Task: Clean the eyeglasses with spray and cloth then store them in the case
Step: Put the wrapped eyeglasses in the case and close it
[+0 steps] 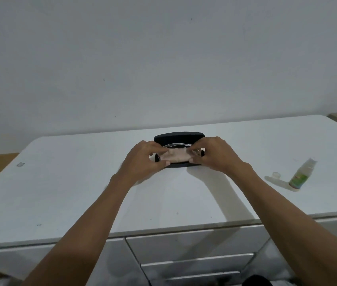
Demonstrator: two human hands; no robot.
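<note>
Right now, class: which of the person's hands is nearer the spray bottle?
Right. The right hand is at the open case, on the spray bottle's side; the left hand is farther off.

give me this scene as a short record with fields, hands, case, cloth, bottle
left hand: pinches the left end of the cloth
right hand: pinches the right end of the cloth
cloth: pale pink, folded, held over the open case
case: black, lid up, on the white table
eyeglasses: clear frame showing in the case behind the cloth
spray bottle: upright at right, its cap off beside it
</note>
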